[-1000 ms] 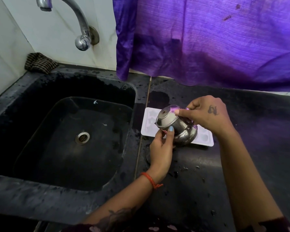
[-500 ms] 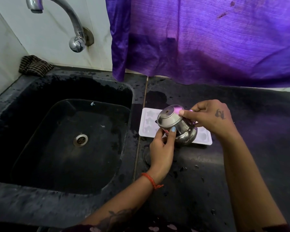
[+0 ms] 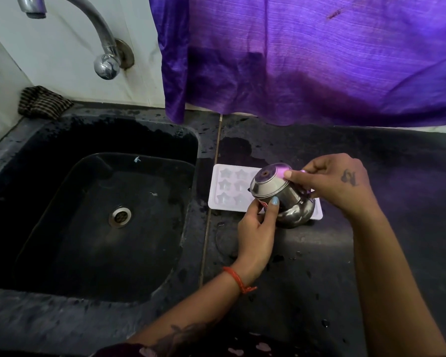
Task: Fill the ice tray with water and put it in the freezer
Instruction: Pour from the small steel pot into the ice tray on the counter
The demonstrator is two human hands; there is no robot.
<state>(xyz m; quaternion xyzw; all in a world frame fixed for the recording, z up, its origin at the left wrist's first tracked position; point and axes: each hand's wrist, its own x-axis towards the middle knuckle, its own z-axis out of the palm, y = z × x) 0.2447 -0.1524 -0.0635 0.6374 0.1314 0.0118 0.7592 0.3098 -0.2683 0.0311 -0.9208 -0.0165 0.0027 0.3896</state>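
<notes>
Black counter (image 3: 371,253) beside the sink (image 3: 88,215) carries my tray (image 3: 227,186); both my hands, left (image 3: 255,233) and right (image 3: 332,181), curl their fingers round a steel pot (image 3: 281,194) tipped over it.

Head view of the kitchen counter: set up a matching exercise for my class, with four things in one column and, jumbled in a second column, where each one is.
Things:
1. ice tray
2. steel pot
3. tap
4. striped cloth

Places:
A. on the wall above the sink
B. tilted over the tray, held by the left hand and right hand
C. flat on the dark counter, right of the sink
D. bunched in the corner behind the sink

Pairs: 1-C, 2-B, 3-A, 4-D
</notes>
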